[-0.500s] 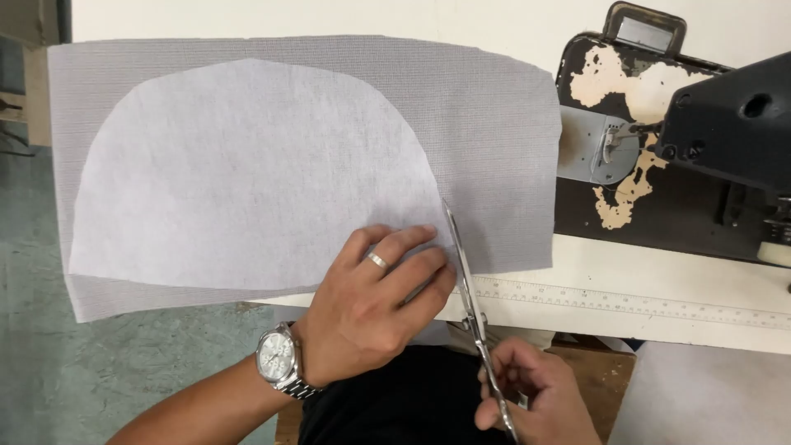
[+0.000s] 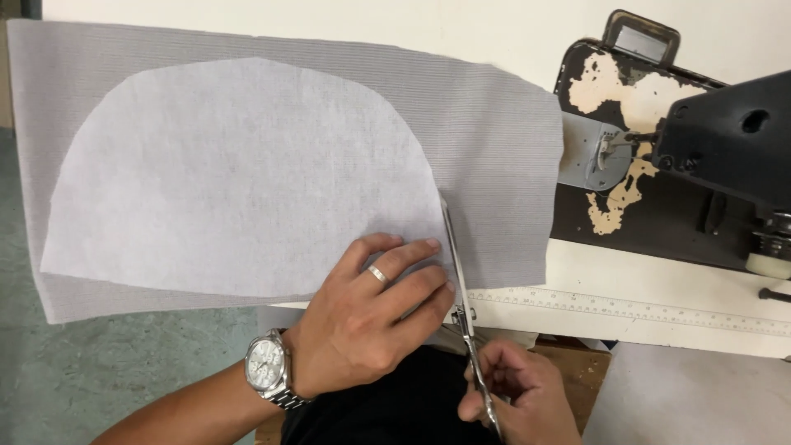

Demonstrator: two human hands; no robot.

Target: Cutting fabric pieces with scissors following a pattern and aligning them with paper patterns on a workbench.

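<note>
Sewing machine (image 2: 659,156) and ruler (image 2: 626,306) flank scissors (image 2: 458,272) cutting grey fabric (image 2: 494,148).

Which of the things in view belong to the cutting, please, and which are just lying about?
In use: scissors in right hand; grey fabric; white pattern piece under left hand.
Lying about: sewing machine; ruler.

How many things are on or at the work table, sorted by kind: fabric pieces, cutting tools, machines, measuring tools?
Fabric pieces: 2, a grey ribbed cloth and a white dome-shaped piece under the left hand
Cutting tools: 1, metal scissors in the right hand
Machines: 1, black worn sewing machine
Measuring tools: 1, white ruler
Total: 5
</note>
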